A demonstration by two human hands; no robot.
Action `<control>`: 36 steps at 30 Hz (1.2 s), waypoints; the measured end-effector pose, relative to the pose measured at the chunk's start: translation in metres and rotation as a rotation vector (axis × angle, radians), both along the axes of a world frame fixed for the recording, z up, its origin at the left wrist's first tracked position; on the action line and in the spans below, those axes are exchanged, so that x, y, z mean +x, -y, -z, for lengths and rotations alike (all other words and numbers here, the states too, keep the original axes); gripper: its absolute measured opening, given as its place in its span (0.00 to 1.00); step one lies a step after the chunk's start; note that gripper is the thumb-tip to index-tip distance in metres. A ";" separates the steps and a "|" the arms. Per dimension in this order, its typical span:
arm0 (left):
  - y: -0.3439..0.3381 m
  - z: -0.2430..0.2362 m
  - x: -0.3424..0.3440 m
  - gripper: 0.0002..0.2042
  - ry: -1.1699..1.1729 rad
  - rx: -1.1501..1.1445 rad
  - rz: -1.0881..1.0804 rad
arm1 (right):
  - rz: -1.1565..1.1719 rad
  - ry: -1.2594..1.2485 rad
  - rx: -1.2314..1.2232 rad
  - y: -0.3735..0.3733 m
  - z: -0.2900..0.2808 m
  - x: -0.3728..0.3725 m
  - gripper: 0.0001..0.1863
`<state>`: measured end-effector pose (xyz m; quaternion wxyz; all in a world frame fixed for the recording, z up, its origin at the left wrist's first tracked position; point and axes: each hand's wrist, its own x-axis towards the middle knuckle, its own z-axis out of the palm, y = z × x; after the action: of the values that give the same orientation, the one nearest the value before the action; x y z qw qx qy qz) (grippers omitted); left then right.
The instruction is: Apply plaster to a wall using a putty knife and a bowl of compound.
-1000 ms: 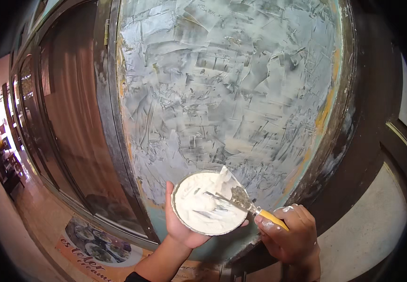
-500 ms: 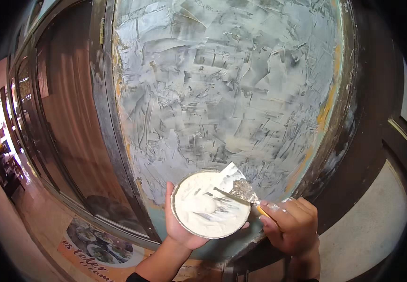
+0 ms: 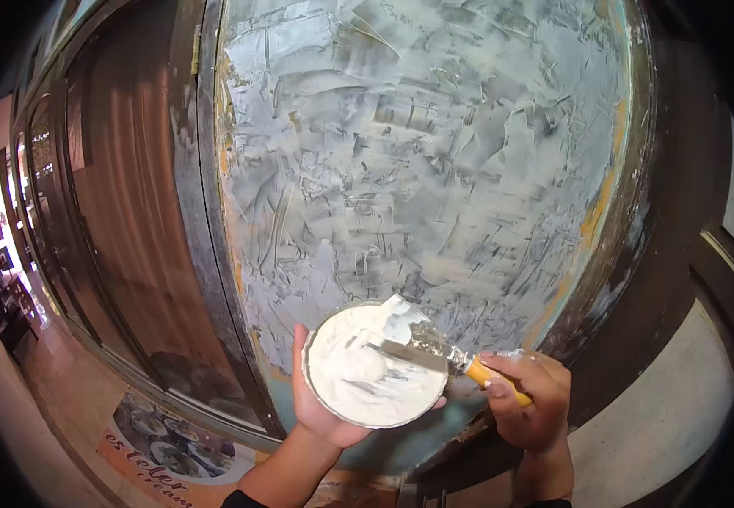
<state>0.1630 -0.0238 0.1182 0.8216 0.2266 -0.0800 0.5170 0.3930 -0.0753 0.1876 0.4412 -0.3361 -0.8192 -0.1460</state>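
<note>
Two hands meet low in the frame's centre: the left hand cups a round bowl of white putty, fingers curled beneath it; the right hand grips a yellow-handled putty knife, its blade over the bowl before the plastered wall.

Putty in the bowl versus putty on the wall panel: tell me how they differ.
The putty in the bowl is a thick, soft white heap; the putty on the wall panel is a thin grey-white skim with dark patches showing through. The bowl's lies mounded, the panel's is spread in crossing strokes. Both look pale and blade-marked.
</note>
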 end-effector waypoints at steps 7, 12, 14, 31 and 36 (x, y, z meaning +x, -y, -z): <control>-0.009 -0.003 -0.023 0.49 -0.046 0.032 -0.060 | -0.137 -0.422 -0.380 -0.016 0.008 -0.015 0.13; -0.017 -0.004 -0.040 0.50 -0.009 0.056 -0.033 | -0.102 -0.317 -0.429 -0.027 0.022 -0.026 0.15; -0.021 -0.003 -0.046 0.50 -0.010 0.065 -0.033 | -0.122 -0.315 -0.462 -0.031 0.032 -0.030 0.19; -0.029 0.004 -0.101 0.46 -0.029 -0.038 -0.103 | 0.170 0.184 -0.012 -0.024 0.026 -0.102 0.20; -0.030 0.009 -0.117 0.46 0.052 -0.009 -0.040 | 0.225 0.215 0.035 -0.021 0.022 -0.119 0.19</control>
<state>0.0464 0.0063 0.1095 0.8098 0.2107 -0.0944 0.5394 0.2735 -0.0544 0.1656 0.3378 -0.4003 -0.8162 -0.2440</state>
